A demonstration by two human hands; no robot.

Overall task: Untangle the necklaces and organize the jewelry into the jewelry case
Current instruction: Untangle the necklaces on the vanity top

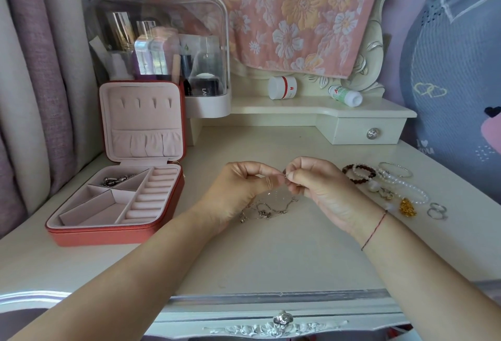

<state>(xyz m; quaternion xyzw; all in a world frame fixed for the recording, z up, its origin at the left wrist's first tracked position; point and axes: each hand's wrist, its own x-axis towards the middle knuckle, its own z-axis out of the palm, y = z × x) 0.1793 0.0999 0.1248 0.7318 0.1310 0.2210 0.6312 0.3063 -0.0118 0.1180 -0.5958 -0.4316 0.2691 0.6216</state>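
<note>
A tangle of thin silver necklaces (267,209) lies on the cream dressing table, with strands rising to my fingers. My left hand (245,186) and my right hand (314,183) meet above it, each pinching the fine chain near a small clasp. The red jewelry case (95,233) stands open at the left, pink inside, with one silver piece (116,179) in a back compartment. To the right lie a dark bead bracelet (359,174), pearl bracelets (406,187), a silver bangle (395,168), a gold piece (407,207) and two rings (437,210).
A clear cosmetics organizer (162,50) stands behind the case. A white jar (282,88) and a fallen bottle (345,95) sit on the raised shelf, above a small drawer (366,133). A curtain hangs at the left. The table's front edge (271,297) lies below my arms.
</note>
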